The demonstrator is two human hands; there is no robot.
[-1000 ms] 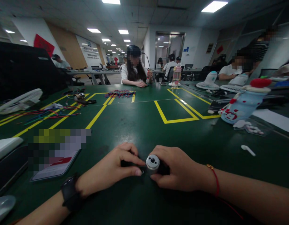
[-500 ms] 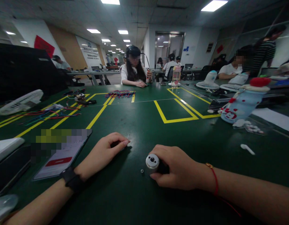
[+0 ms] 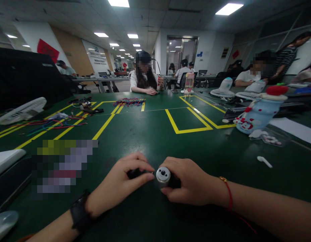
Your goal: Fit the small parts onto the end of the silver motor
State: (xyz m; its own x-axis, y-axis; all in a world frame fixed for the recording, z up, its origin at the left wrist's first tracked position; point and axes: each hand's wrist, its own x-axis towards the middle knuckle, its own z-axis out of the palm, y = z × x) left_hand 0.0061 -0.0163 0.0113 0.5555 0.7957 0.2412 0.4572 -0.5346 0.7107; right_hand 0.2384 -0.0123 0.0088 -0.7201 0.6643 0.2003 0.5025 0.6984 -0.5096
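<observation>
My right hand is wrapped round a silver metal cylinder that stands upright on the table. Its round end faces up, showing a dark centre hole and two smaller holes. The lower part is hidden by my fingers. Just left of it, my left hand has thumb and index finger closed in a pinch, the tips almost at the cylinder's rim. A tiny bit of something shows between those tips, too small to make out.
A pixelated phone lies to the left, with a white mouse below. At right are a white earbud and a blue bottle. Bundled wires lie farther back. A person sits across the green table.
My left hand has moved right and nearer, up beside the cylinder. The small metal ring that lay left of the cylinder no longer shows. My right hand keeps its grip.
</observation>
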